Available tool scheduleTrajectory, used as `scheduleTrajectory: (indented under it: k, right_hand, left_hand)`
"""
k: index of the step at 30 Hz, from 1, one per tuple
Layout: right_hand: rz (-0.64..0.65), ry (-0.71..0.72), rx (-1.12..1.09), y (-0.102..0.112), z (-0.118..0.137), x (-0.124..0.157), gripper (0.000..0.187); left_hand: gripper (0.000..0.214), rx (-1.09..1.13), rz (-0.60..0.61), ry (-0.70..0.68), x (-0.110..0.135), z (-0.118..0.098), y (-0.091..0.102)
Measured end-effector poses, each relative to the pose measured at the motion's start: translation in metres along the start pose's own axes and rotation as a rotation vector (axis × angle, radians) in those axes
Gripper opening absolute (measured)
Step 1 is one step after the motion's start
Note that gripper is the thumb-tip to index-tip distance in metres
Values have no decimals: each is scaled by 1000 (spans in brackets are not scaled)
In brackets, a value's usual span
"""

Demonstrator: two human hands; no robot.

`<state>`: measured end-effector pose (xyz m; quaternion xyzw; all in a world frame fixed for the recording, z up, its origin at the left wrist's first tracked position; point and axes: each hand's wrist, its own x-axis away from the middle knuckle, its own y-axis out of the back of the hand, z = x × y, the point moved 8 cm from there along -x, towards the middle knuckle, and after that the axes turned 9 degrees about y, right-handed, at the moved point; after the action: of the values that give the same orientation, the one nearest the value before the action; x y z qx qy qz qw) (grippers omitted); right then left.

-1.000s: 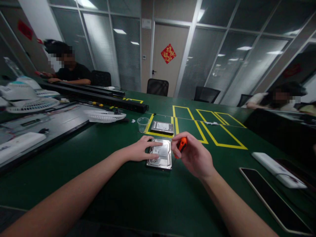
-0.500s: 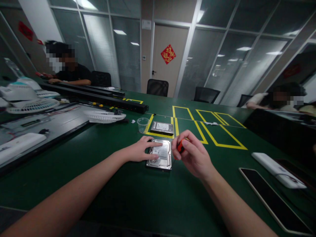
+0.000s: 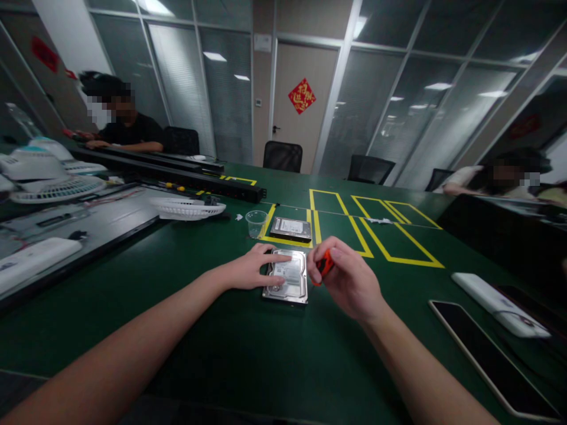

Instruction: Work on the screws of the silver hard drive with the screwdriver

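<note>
A silver hard drive [image 3: 292, 289] lies label-up on the green table in front of me. My left hand [image 3: 254, 268] rests on its left side, with the index finger and thumb stretched flat across the top and apart from each other. Its other fingers are partly hidden at the drive's far left edge. In my right hand [image 3: 348, 274] is a screwdriver [image 3: 326, 264] with a red-and-black handle, held in curled fingers beside the drive's right edge. I cannot make out its tip. Just behind, a second hard drive [image 3: 291, 228] lies inside a yellow taped outline.
A clear plastic cup [image 3: 257, 224] stands left of the rear drive. Fan parts [image 3: 188, 208] and a large grey panel [image 3: 110, 215] lie at left. A phone [image 3: 487, 354] and a white power strip [image 3: 500, 304] lie at right. Two people sit across the table.
My right hand has turned slightly, so more of the red handle shows. My left hand and both hard drives have stayed in place.
</note>
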<state>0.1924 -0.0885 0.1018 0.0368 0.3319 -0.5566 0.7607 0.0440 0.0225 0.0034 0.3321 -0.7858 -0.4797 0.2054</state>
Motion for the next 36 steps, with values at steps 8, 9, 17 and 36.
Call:
scheduleTrajectory:
  k: [8,9,17,36]
  right_hand:
    - [12,3,24,-2,-1,2,10]
    - [12,-6,23,-2,-2,2,9]
    - [-7,-26,23,0,-1,1,31]
    - [-31,-25,40,3,-1,1,30]
  left_hand:
    - [69,-5,-17,-11,-1,1,-1]
    - [69,-6,-14,-5,-1,1,-1]
    - [70,7,22,16,1,-2,1]
    - [69,11,11,1,0,-1,0]
